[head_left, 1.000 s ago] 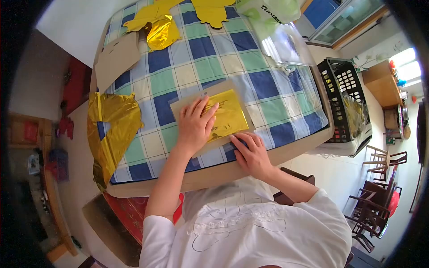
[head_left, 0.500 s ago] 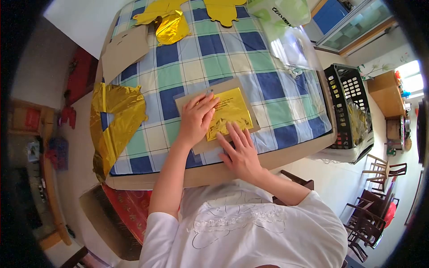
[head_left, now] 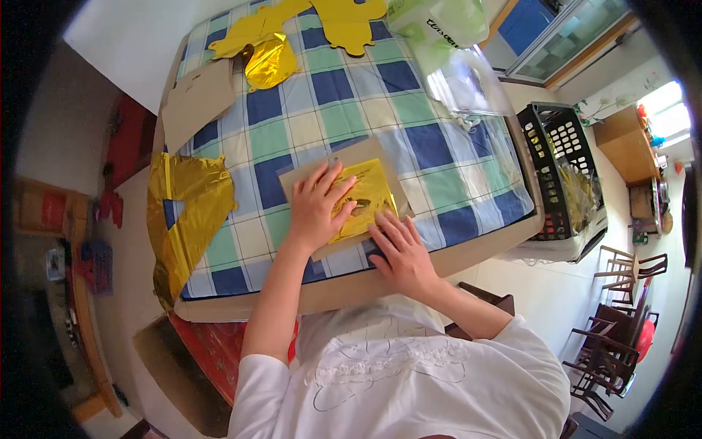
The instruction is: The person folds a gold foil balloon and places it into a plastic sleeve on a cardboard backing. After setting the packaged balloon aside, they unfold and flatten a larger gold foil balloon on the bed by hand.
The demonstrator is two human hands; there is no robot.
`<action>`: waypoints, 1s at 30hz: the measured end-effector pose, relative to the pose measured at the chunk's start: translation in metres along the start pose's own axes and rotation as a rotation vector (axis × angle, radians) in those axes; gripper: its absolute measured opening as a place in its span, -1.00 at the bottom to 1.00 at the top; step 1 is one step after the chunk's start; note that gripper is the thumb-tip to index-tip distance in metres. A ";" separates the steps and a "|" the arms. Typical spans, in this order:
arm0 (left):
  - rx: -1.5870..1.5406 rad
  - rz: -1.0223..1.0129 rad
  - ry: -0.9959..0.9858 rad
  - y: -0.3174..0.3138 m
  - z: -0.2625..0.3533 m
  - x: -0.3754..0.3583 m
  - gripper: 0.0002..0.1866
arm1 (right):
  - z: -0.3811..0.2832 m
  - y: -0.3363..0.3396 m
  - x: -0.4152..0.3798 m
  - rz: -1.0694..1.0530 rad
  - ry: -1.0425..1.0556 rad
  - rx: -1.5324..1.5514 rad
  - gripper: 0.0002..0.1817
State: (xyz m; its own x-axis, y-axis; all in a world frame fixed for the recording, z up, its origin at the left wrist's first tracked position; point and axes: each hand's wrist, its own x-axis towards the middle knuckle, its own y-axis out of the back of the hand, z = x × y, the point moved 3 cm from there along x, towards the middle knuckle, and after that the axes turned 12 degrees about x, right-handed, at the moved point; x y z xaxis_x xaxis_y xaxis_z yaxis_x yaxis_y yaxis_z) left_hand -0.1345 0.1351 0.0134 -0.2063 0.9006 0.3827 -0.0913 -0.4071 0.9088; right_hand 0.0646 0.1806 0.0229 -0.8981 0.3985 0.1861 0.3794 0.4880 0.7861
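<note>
On the checked cloth lies a flat square of folded gold foil point(head_left: 371, 192), resting on a piece of brown cardboard point(head_left: 360, 151). My left hand point(head_left: 314, 208) lies flat over the foil's left side, fingers stretched out and slightly apart. At the lower right corner of the foil is my right hand point(head_left: 404, 254), its fingers extended and fingertips touching the edge. Neither hand grips anything. Creases and shiny reflections show on the foil between the hands. Clear plastic seems to stick out around the cardboard, though its outline is hard to make out.
A large flat gold foil shape with tabs point(head_left: 191, 212) lies at the left. Further back are a cardboard sheet point(head_left: 196, 102), crumpled gold foil point(head_left: 270, 62), yellow shapes point(head_left: 347, 25) and a green-white plastic bag point(head_left: 446, 22). A black crate point(head_left: 559, 172) stands beyond the right edge.
My right hand has moved from the foil's lower middle to its lower right corner. The left hand stays on the foil. Printed text seen before no longer shows clearly. The view has shifted slightly.
</note>
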 end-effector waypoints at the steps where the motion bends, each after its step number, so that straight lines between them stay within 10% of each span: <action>1: -0.005 0.011 -0.002 0.001 0.000 0.000 -0.58 | 0.000 0.003 0.000 0.003 0.000 -0.012 -0.44; 13: -0.939 0.330 0.480 -0.011 -0.039 -0.010 -0.65 | 0.002 0.045 0.058 0.238 0.114 0.046 -0.65; 19: -0.852 0.200 0.453 -0.004 -0.035 -0.008 -0.66 | -0.022 0.011 0.023 -0.175 0.312 0.222 -0.60; 30: -0.732 0.130 0.450 0.000 -0.024 -0.003 -0.67 | -0.027 -0.001 0.009 0.019 0.150 0.096 -0.41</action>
State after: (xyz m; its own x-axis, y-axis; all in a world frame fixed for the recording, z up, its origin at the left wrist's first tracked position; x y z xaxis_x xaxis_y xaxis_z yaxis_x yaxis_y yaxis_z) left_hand -0.1577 0.1282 0.0085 -0.6100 0.7572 0.2335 -0.6124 -0.6375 0.4676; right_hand 0.0500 0.1628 0.0395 -0.9109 0.2915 0.2922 0.4099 0.5565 0.7227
